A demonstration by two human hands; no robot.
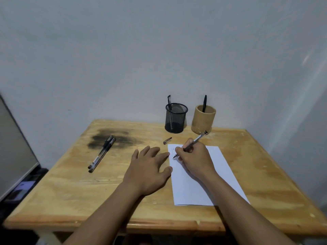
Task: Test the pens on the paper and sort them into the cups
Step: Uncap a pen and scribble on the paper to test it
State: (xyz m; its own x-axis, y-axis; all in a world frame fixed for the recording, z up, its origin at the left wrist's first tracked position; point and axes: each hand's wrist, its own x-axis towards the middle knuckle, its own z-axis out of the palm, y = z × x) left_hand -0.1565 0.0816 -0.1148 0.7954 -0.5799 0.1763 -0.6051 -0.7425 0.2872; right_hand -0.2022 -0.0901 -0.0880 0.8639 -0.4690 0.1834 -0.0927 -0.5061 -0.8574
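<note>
My right hand grips an uncapped pen with its tip touching the top left of the white paper. My left hand lies flat on the table, fingers spread, its fingertips at the paper's left edge. A loose pen cap rests just above the paper. Two capped pens lie side by side at the left. A black mesh cup holds one pen, and a tan bamboo cup beside it holds another.
The wooden table has a dark stain at the back left. A grey wall stands close behind the cups. A pale panel leans at the far left, off the table.
</note>
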